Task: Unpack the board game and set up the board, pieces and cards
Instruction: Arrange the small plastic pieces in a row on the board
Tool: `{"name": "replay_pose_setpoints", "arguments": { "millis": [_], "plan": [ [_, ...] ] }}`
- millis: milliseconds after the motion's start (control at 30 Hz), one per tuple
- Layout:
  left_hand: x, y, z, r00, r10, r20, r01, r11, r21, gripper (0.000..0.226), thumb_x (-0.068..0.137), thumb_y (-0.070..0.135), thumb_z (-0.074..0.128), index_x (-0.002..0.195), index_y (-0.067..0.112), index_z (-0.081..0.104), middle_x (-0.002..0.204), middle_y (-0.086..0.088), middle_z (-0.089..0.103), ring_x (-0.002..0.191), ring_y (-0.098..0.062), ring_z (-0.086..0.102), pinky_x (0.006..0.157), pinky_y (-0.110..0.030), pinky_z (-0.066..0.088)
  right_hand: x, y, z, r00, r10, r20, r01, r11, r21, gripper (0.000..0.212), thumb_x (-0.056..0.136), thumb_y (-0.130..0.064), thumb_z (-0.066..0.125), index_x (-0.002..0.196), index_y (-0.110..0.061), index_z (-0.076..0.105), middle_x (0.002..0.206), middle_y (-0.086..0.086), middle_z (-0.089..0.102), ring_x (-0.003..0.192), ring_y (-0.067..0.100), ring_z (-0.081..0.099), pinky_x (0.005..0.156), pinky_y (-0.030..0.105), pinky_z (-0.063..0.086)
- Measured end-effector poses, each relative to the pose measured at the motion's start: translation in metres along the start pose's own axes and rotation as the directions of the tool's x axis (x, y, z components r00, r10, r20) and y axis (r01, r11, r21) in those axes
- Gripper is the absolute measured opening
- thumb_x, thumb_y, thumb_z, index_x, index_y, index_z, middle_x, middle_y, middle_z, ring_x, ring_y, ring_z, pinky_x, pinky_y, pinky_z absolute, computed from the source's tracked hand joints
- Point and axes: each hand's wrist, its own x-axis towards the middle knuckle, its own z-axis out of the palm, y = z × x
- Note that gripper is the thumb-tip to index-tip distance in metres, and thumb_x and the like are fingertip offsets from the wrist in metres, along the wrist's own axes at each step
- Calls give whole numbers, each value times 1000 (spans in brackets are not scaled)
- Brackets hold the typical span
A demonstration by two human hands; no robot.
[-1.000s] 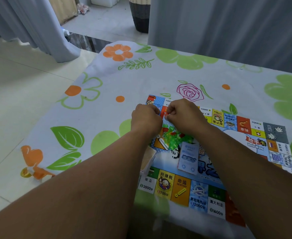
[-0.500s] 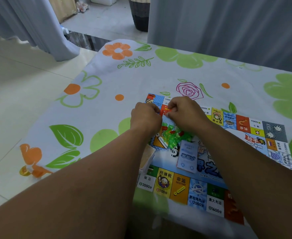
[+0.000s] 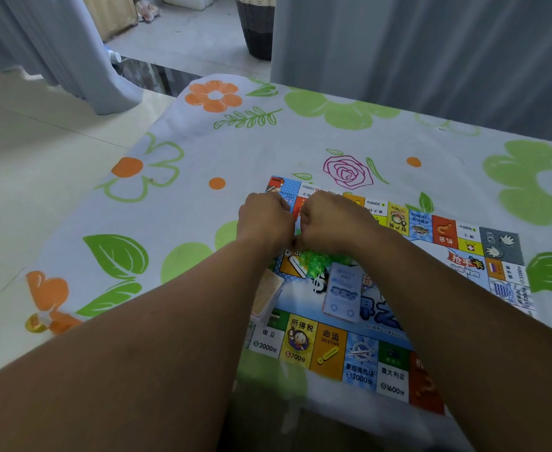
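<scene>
In the middle of the frame, the left hand (image 3: 263, 223) and right hand (image 3: 330, 223) are clenched knuckle to knuckle, pinching the top of one bag of green pieces (image 3: 313, 264). The bag sits on the one board (image 3: 444, 233). Just below it lie one blue card stack (image 3: 341, 293) and, to its left, one tan card stack (image 3: 266, 295).

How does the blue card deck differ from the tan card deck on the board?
Colour: the blue deck has a pale blue printed back; the tan deck is plain orange-tan. Place: the blue deck lies in the middle of the board, just below the green pieces; the tan deck sits at the board's left edge. View: the blue deck is in full view; the tan deck is partly hidden by the left forearm. Both are rectangular card stacks.
</scene>
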Motion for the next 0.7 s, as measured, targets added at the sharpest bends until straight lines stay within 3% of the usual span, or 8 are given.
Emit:
{"name": "replay_pose_setpoints", "arguments": {
  "millis": [133, 300, 400, 533, 700],
  "plan": [
    [0, 0, -1, 1000, -9, 9, 9, 1000, -11, 24, 91, 5, 53, 104, 11, 73, 125, -18, 61, 113, -33, 58, 96, -45, 53, 1, 0, 2, 1000, -12, -16, 12, 1000, -15, 40, 78, -34, 75, 64, -19, 41, 64, 1, 46, 56, 17, 41, 52, 26, 29],
    [-1, 0, -1, 1000, -5, 15, 6, 1000, -15, 22, 90, 7, 59, 106, 10, 74, 125, -17, 62, 113, -33, 59, 94, -46, 54, -1, 0, 4, 999, -37, 7, 37, 999, -21, 31, 81, -29, 70, 64, -18, 47, 65, 2, 51, 60, 21, 49, 55, 27, 35],
    [-2, 0, -2, 1000, 3, 12, -2, 1000, -25, 22, 88, 6, 57, 101, 13, 74, 122, -18, 62, 110, -34, 59, 94, -46, 53, 0, 2, -5, 999, -33, 16, 31, 996, 82, 29, 82, -25, 69, 63, -14, 50, 64, 6, 55, 58, 23, 51, 58, 32, 42],
    [-4, 1, -2, 1000, 7, 16, -7, 1000, -22, 30, 89, 5, 48, 102, 15, 73, 125, -18, 60, 111, -36, 58, 93, -48, 53, 7, 16, -18, 995, 8, -99, 19, 963, 268, 22, 81, -16, 73, 71, -4, 57, 72, 19, 64, 65, 26, 59, 65, 43, 52],
    [-1, -2, 1, 1000, 8, 17, -7, 1000, -23, 29, 90, 6, 50, 104, 19, 73, 128, -17, 59, 113, -36, 58, 94, -48, 53, 6, 22, -8, 977, 35, -208, 10, 977, 212, 18, 79, -20, 81, 77, -13, 65, 78, 4, 70, 79, 21, 66, 70, 34, 54]
  ]
}}
